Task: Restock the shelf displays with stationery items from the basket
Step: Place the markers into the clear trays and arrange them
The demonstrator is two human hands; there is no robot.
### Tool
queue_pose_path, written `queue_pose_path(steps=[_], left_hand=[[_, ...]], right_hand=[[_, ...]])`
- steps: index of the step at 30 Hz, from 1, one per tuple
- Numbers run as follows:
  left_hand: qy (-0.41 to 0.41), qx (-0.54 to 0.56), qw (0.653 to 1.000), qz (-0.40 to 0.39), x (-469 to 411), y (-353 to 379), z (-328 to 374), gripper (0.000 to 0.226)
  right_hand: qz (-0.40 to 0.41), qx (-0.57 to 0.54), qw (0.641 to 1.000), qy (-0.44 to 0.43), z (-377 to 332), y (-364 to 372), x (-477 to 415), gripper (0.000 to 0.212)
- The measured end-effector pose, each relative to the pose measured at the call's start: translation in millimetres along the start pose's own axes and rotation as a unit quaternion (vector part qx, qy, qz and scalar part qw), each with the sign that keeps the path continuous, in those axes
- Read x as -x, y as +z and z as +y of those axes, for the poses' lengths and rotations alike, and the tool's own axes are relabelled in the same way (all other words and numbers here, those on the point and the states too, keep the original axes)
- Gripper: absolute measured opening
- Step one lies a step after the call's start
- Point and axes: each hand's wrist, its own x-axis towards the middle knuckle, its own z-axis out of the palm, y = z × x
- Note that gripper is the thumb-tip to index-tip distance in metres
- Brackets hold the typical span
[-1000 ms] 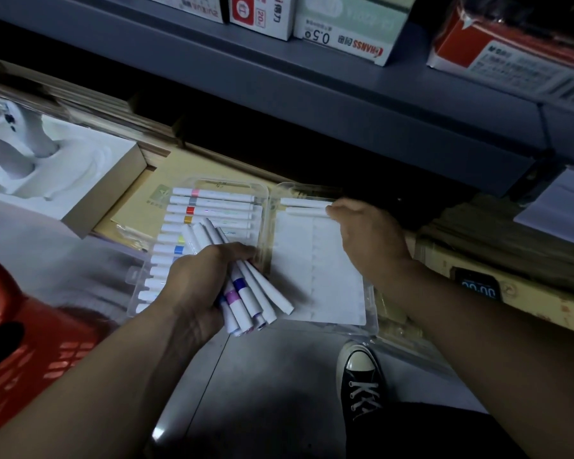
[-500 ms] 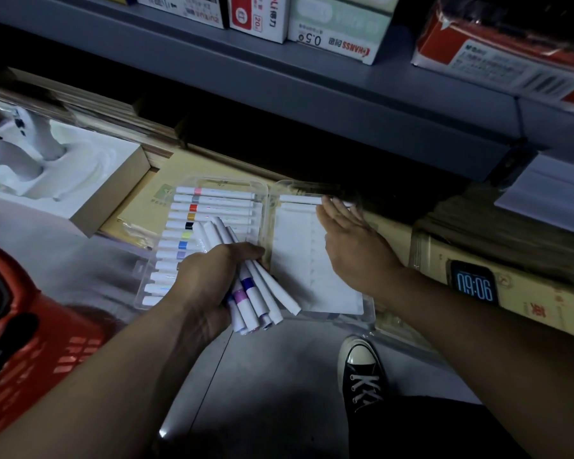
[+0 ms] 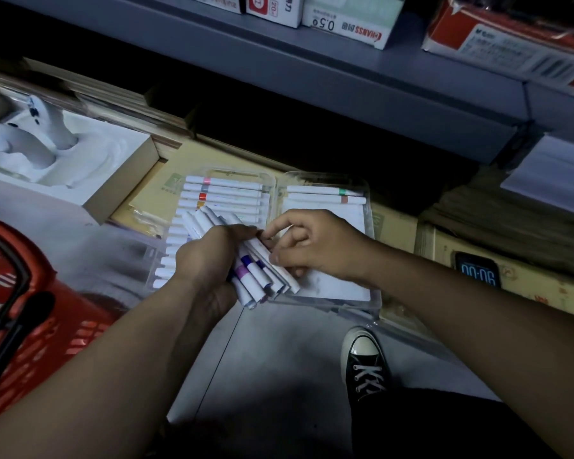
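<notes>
so the right hand (image 3: 315, 246) has left the clear case (image 3: 332, 286), two markers (image 3: 322, 195) lying at its 12 o'clock end, and now pinches one marker (image 3: 290, 282) off the bundle (image 3: 252, 279) still gripped in the curled left hand (image 3: 209, 256)

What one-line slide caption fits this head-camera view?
Left hand grips a bundle of markers while the right hand pinches one marker over the open clear case.

"0.5" on pale shelf box (image 3: 348, 19)
</notes>
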Motion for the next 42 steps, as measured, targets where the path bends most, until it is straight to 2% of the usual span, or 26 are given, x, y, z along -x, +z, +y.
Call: queue_pose_path(steps=[4,7,9,10,13,15,17,22,27,31,33,35,40,42], left_hand=[[-0.001,0.021,1.000,-0.003,3.0,-3.2,5.6,0.039],[0.010,0.016,1.000,-0.001,4.1,-1.6,8.4,0.026],[0.006,0.035,0.999,0.016,2.8,-0.4,8.2,0.027],[-0.001,0.050,0.999,0.020,4.4,1.3,8.1,0.033],[-0.019,0.069,0.997,-0.001,6.9,4.5,5.6,0.039],[-0.019,0.076,0.997,-0.009,7.0,4.3,5.1,0.039],[-0.018,0.068,0.997,-0.012,6.8,3.5,5.4,0.039],[-0.027,0.064,0.998,-0.008,3.4,-0.9,5.5,0.035],[-0.026,0.067,0.997,-0.010,2.5,1.5,5.3,0.036],[-0.022,0.069,0.997,-0.011,1.5,2.4,3.6,0.039],[-0.021,0.067,0.997,-0.013,1.2,2.4,3.8,0.038],[-0.021,0.061,0.998,-0.019,2.5,3.3,3.9,0.034],[-0.024,0.049,0.998,-0.019,2.2,2.7,2.7,0.033],[-0.025,0.048,0.998,-0.022,2.1,2.9,1.8,0.031]], right_hand=[[-0.030,-0.019,0.999,0.033,0.3,-1.5,-1.9,0.037],[0.019,0.043,0.999,0.015,1.9,-3.9,-8.9,0.022],[0.080,0.102,0.991,-0.016,9.6,-14.7,-16.5,0.015],[0.117,0.160,0.979,-0.039,15.1,-22.4,-19.7,0.014],[0.208,0.340,0.914,-0.077,31.7,-48.4,-23.8,0.017],[0.230,0.388,0.891,-0.053,40.4,-62.9,-24.0,0.022],[0.217,0.425,0.879,-0.024,48.9,-71.1,-25.4,0.025],[0.233,0.475,0.847,-0.051,60.8,-71.7,-30.1,0.026],[0.265,0.516,0.811,-0.073,70.8,-71.1,-38.2,0.014],[0.294,0.503,0.809,-0.079,73.6,-63.7,-36.2,0.005],[0.290,0.523,0.797,-0.080,75.9,-63.3,-37.8,0.004],[0.282,0.540,0.789,-0.080,78.0,-64.9,-38.8,0.007],[0.271,0.567,0.773,-0.083,80.6,-45.8,-30.5,0.035],[0.226,0.560,0.796,-0.035,80.5,-34.6,-28.5,0.052]])
